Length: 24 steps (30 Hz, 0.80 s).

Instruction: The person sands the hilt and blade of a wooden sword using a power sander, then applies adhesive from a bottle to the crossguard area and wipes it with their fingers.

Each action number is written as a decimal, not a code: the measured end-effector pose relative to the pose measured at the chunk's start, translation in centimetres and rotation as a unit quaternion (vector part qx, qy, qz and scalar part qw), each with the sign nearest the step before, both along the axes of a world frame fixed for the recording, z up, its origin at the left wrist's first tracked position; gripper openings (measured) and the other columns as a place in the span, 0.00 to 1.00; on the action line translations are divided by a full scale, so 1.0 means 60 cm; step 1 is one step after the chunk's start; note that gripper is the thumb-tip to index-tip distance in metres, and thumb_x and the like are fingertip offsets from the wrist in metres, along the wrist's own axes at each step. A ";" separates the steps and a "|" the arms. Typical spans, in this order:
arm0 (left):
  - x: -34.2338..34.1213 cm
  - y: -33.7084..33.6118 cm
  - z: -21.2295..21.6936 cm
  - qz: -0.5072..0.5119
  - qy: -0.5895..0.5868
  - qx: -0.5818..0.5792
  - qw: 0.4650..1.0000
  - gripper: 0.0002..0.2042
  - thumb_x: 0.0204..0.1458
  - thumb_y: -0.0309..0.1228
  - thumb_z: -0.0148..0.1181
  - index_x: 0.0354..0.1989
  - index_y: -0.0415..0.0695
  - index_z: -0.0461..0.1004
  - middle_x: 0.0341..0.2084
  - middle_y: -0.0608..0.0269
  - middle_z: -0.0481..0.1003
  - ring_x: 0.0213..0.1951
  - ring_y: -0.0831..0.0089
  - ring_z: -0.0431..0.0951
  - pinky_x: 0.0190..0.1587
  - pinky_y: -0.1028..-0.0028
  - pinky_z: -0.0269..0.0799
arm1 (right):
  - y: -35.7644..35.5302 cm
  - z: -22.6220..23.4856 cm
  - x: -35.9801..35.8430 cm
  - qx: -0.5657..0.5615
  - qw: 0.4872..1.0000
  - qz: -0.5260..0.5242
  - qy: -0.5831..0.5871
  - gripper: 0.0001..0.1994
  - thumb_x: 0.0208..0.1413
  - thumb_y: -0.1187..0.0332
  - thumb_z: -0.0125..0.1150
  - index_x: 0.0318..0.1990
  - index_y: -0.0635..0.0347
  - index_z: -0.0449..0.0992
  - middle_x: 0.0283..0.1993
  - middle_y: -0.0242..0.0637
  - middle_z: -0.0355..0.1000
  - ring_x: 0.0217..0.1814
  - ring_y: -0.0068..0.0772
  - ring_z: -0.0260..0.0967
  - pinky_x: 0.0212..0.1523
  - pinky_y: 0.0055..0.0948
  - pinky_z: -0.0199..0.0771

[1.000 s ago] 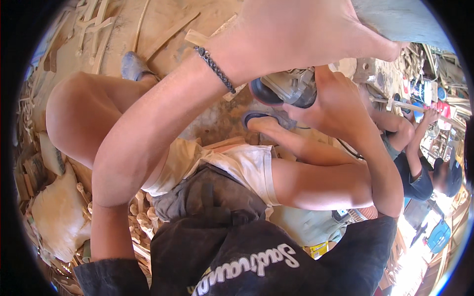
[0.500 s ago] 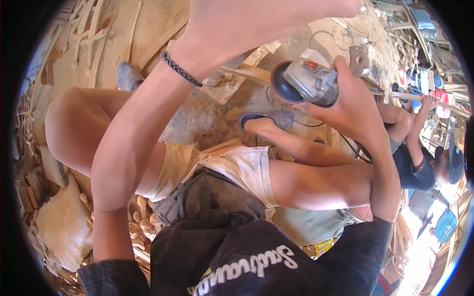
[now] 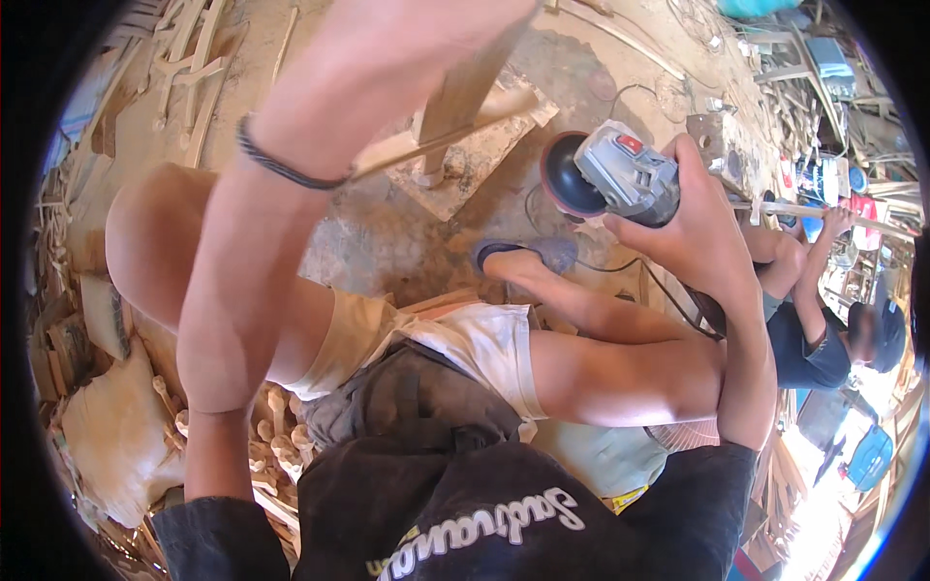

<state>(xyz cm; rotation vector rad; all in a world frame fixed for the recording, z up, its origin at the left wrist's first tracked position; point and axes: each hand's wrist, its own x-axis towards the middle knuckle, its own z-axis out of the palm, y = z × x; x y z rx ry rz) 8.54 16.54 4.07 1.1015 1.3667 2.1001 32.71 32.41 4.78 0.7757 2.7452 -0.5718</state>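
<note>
The right hand [image 3: 715,221] has its grip clamped around one grey power tool [image 3: 635,179] with one round dark disc [image 3: 573,176], above the floor [image 3: 392,244], right of the right corner of one flat board [image 3: 467,190]. The blurred left hand [image 3: 412,53] is nearest one wooden piece [image 3: 465,97] over that board; I cannot tell whether its grip is apart or together.

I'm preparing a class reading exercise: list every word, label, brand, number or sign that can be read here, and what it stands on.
Black shirt: large white lettering, partly legible; I won't copy the wording.
Grey power tool: any marking is too small to read.
White-and-blue container: any print is too blurred.
</note>
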 end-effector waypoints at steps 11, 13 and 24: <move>-0.009 0.023 -0.019 -0.288 0.035 0.123 0.949 0.23 0.79 0.52 0.55 0.44 0.42 0.78 0.29 0.71 0.72 0.30 0.80 0.71 0.34 0.72 0.69 | -0.045 -0.035 -0.054 -0.099 0.991 0.046 -0.078 0.42 0.48 0.53 0.87 0.65 0.63 0.68 0.51 0.57 0.84 0.56 0.59 0.84 0.58 0.49 0.81; 0.029 0.038 -0.015 -0.206 0.108 0.155 0.960 0.24 0.77 0.54 0.57 0.48 0.40 0.79 0.29 0.70 0.73 0.31 0.79 0.73 0.34 0.72 0.70 | -0.051 -0.052 -0.056 -0.078 0.993 0.089 -0.013 0.40 0.47 0.50 0.85 0.59 0.66 0.68 0.46 0.61 0.83 0.51 0.66 0.84 0.53 0.54 0.82; 0.060 0.003 0.002 -0.019 0.212 0.030 0.977 0.29 0.72 0.57 0.64 0.51 0.36 0.82 0.29 0.66 0.76 0.32 0.77 0.78 0.33 0.71 0.70 | -0.049 -0.088 -0.067 -0.090 0.985 0.144 0.028 0.42 0.45 0.46 0.81 0.59 0.69 0.69 0.48 0.63 0.83 0.54 0.68 0.83 0.57 0.55 0.82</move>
